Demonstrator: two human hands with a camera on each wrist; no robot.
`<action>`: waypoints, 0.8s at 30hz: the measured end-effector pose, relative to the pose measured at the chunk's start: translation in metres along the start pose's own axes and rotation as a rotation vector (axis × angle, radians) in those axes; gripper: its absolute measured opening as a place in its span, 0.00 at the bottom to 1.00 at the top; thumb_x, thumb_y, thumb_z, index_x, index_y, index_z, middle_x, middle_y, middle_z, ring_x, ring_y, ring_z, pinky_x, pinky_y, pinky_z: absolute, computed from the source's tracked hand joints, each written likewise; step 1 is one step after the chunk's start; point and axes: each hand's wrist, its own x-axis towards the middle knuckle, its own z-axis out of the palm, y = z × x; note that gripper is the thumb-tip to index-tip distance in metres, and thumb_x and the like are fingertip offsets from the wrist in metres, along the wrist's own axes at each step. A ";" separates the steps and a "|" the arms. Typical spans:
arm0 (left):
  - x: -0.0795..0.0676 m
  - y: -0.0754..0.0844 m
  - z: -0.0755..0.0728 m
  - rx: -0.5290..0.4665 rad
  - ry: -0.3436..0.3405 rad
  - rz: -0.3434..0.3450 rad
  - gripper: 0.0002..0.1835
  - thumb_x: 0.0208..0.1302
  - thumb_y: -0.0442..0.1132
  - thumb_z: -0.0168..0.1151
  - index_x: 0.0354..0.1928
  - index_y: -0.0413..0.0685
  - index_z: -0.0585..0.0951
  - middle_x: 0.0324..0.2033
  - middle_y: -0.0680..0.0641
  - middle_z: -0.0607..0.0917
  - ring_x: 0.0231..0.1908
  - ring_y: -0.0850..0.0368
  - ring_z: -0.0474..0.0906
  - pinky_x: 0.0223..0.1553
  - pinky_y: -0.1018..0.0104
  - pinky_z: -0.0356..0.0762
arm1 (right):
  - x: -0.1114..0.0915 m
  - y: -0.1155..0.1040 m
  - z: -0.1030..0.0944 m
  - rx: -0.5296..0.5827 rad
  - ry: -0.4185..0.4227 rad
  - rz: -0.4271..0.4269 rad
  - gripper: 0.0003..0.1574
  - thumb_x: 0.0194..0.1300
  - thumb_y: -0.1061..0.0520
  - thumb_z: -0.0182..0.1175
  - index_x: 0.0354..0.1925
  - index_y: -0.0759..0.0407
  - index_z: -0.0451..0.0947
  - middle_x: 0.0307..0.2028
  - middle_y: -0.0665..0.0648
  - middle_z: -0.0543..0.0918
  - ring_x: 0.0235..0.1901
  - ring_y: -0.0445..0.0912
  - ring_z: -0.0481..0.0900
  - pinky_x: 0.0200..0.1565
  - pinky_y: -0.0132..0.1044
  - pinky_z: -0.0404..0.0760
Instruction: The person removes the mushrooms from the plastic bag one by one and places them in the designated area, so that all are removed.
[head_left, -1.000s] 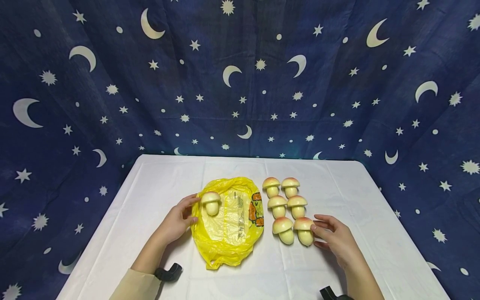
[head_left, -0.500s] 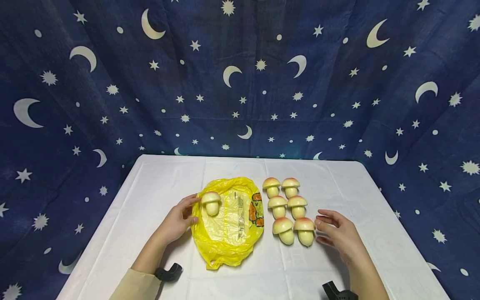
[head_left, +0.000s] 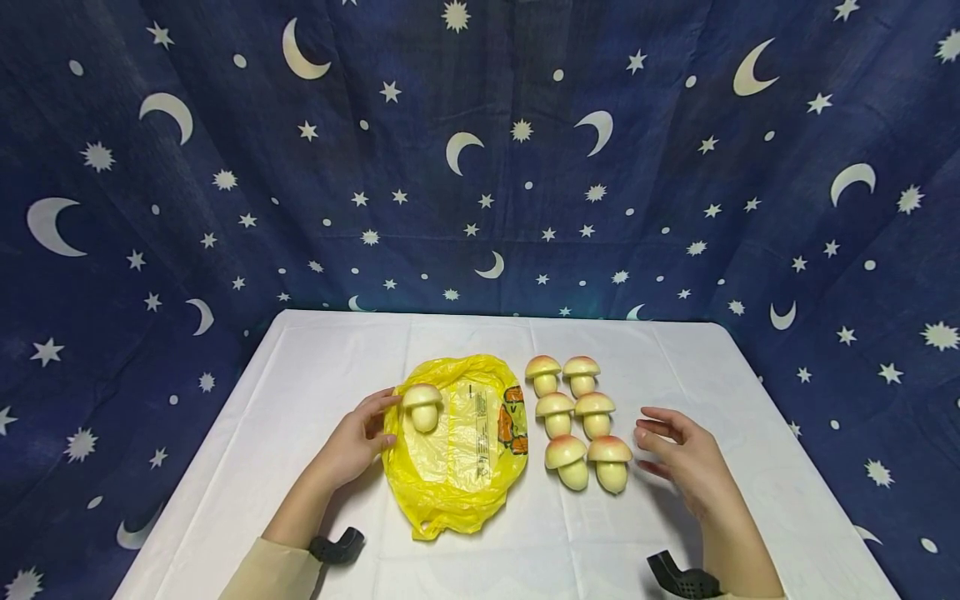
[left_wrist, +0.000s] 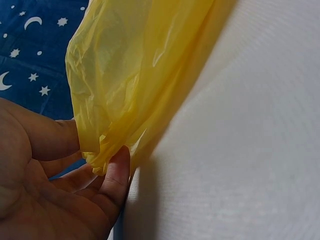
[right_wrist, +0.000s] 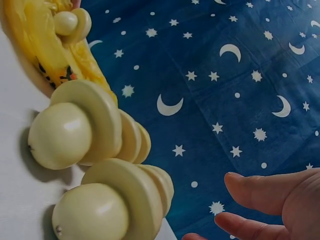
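A yellow plastic bag [head_left: 450, 492] lies spread on the table, with one toy mushroom [head_left: 422, 408] on it near its left rim. My left hand [head_left: 356, 442] holds the left edge of this bag; in the left wrist view the gathered yellow film [left_wrist: 115, 115] lies between thumb and fingers. Right of the bag, several toy mushrooms stand in two columns, their caps cream with reddish tops. My right hand [head_left: 682, 458] hovers just right of the nearest right-hand mushroom [head_left: 611, 467], apart from it, fingers loosely bent around nothing. The right wrist view shows the gap between that hand and the mushrooms [right_wrist: 90, 215].
A white cloth covers the table [head_left: 615, 550]. Behind and at both sides hangs a dark blue curtain [head_left: 420, 233] with moons and stars. A black camera mount sits on each wrist, the left one [head_left: 337, 546] close to the tabletop.
My right hand has drawn back to the right and slightly away from the nearest right-hand mushroom, which it was touching. The left hand and the bag have stayed in place.
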 end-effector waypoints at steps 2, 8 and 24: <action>0.000 0.000 0.000 -0.001 0.000 0.001 0.32 0.72 0.26 0.65 0.77 0.44 0.73 0.84 0.41 0.61 0.74 0.35 0.73 0.75 0.40 0.74 | 0.000 -0.002 0.000 -0.001 0.002 -0.012 0.42 0.76 0.54 0.68 0.78 0.65 0.65 0.63 0.60 0.82 0.47 0.38 0.85 0.49 0.43 0.93; 0.000 0.000 0.000 -0.006 0.002 0.005 0.32 0.72 0.26 0.65 0.76 0.44 0.73 0.84 0.42 0.60 0.76 0.35 0.71 0.76 0.39 0.72 | 0.001 -0.009 -0.001 0.017 0.001 -0.062 0.41 0.75 0.53 0.69 0.77 0.65 0.67 0.53 0.47 0.85 0.45 0.37 0.86 0.47 0.42 0.93; 0.001 -0.001 0.000 -0.001 0.004 0.001 0.32 0.72 0.26 0.65 0.77 0.44 0.73 0.84 0.42 0.61 0.76 0.36 0.72 0.77 0.39 0.71 | 0.003 -0.037 0.009 0.047 -0.033 -0.127 0.38 0.75 0.52 0.69 0.76 0.61 0.69 0.53 0.43 0.84 0.47 0.36 0.86 0.49 0.39 0.92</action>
